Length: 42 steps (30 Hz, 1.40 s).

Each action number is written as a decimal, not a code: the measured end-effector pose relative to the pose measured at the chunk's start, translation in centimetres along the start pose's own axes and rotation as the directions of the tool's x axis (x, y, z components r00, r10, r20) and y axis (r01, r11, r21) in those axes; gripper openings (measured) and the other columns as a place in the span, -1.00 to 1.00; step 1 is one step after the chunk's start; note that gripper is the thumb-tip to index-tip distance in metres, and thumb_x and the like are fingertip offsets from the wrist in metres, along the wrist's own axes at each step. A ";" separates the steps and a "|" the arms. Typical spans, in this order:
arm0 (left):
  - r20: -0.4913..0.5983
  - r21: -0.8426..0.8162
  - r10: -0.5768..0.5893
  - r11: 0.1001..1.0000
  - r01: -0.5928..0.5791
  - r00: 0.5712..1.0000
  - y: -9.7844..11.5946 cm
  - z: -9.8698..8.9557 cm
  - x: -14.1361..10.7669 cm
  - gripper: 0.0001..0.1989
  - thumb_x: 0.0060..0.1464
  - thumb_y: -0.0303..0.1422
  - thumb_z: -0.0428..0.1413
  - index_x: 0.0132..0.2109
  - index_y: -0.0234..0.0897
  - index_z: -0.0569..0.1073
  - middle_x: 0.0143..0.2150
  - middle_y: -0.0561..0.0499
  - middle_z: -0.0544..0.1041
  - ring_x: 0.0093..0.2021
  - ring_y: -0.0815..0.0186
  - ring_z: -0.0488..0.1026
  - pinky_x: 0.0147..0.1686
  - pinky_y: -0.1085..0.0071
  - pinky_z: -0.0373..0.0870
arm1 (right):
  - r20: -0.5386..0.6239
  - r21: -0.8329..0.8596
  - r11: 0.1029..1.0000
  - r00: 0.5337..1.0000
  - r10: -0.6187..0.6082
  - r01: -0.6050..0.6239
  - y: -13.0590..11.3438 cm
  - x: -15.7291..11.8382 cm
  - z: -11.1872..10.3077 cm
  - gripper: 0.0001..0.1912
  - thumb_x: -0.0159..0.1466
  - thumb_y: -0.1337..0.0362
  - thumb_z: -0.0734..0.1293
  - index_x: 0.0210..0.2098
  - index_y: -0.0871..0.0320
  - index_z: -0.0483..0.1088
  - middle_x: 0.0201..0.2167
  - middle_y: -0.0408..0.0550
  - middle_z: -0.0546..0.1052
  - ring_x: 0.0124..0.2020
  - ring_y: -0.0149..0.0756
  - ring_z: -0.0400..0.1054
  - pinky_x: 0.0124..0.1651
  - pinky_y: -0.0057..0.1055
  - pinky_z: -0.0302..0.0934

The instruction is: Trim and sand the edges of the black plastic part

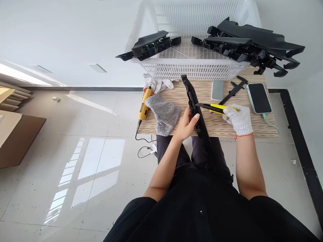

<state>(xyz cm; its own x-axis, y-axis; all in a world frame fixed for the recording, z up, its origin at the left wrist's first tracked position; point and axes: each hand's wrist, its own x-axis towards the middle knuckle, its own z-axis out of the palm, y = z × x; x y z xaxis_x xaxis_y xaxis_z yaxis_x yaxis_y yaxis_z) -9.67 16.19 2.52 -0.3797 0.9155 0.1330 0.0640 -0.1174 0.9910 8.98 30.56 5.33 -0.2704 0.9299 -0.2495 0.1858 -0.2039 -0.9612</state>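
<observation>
My bare left hand [187, 126] grips a long black plastic part [193, 101], which slants from the table down over my lap. In my right hand [238, 117], covered by a white knit glove with an orange hem, is a yellow and black utility knife [217, 108]. Its blade reaches left to the black part, near my left fingertips; whether it touches is too small to tell. A grey cloth [165, 114] lies just left of my left hand.
A white basket [191, 69] at the back holds several black parts [247, 42]. On the table [262, 129] are a yellow corded tool [144, 106], a white glove [157, 84], a grey box [217, 90], black calipers [234, 90] and a phone [259, 98]. A cardboard box [20, 137] stands left.
</observation>
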 end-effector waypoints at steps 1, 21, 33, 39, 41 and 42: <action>-0.017 -0.017 -0.002 1.000 0.002 1.000 0.1 0.0 0.0 -0.45 0.30 0.13 0.00 0.19 -0.16 0.39 0.02 -0.08 0.57 0.15 0.10 0.50 0.14 0.19 0.43 | -0.055 0.028 1.000 0.998 -0.008 0.009 0.0 0.1 0.1 -0.80 0.03 0.19 0.53 -0.51 0.07 0.44 -0.69 -0.20 0.34 -0.66 -0.41 0.28 -0.70 -0.51 0.08; -0.049 -0.068 -0.223 0.973 0.219 0.974 3.3 -0.5 5.4 -0.67 0.09 -0.25 0.32 -0.04 -0.23 0.47 -0.19 -0.03 0.61 -0.19 0.24 0.57 -0.17 0.30 0.51 | -0.099 0.131 0.991 0.995 0.015 -0.002 -0.6 -0.3 0.3 -0.75 0.03 0.18 0.49 -0.55 0.10 0.33 -0.66 -0.22 0.31 -0.62 -0.43 0.32 -0.65 -0.56 0.16; -0.025 0.020 -0.102 0.994 0.103 0.994 -0.1 2.7 0.2 -0.59 0.26 0.05 0.13 -0.01 -0.18 0.42 -0.25 -0.01 0.59 -0.20 0.18 0.56 -0.13 0.25 0.51 | -0.011 0.054 0.998 0.999 -0.030 0.031 -0.6 -0.6 0.5 -0.80 0.03 0.16 0.49 -0.52 0.15 0.47 -0.73 -0.18 0.32 -0.67 -0.43 0.24 -0.70 -0.54 -0.02; -0.030 0.031 -0.124 0.992 0.125 0.992 -0.2 2.3 0.0 -0.59 0.24 0.06 0.14 0.00 -0.14 0.45 -0.28 0.01 0.57 -0.21 0.15 0.56 -0.13 0.24 0.50 | -0.013 0.065 0.998 1.000 -0.023 0.024 -0.7 -0.7 0.6 -0.81 0.05 0.18 0.48 -0.53 0.16 0.48 -0.73 -0.18 0.30 -0.67 -0.44 0.24 -0.71 -0.55 -0.03; -0.032 0.036 -0.125 0.991 0.126 0.992 -0.1 2.3 -0.1 -0.59 0.24 0.06 0.14 0.00 -0.14 0.45 -0.28 0.01 0.57 -0.22 0.15 0.56 -0.14 0.25 0.49 | -0.018 0.058 0.998 1.000 -0.023 0.024 -0.7 -0.8 0.7 -0.81 0.05 0.18 0.48 -0.54 0.15 0.47 -0.74 -0.19 0.29 -0.68 -0.44 0.23 -0.71 -0.55 -0.04; -0.031 0.040 -0.123 0.991 0.124 0.992 -0.1 2.3 -0.2 -0.59 0.24 0.06 0.14 0.00 -0.15 0.45 -0.29 0.01 0.57 -0.22 0.15 0.56 -0.14 0.25 0.49 | -0.054 0.077 0.997 0.998 -0.026 0.030 -0.8 -0.8 0.8 -0.81 0.06 0.18 0.47 -0.53 0.15 0.47 -0.73 -0.19 0.30 -0.68 -0.45 0.22 -0.71 -0.55 -0.04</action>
<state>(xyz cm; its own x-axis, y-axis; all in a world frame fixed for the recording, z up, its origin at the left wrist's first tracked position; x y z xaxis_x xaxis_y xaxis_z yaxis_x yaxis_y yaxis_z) -7.50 16.91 2.32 -0.4134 0.9105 0.0105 0.0530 0.0126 0.9985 8.29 29.72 6.16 -0.2233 0.9501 -0.2177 0.1046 -0.1987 -0.9745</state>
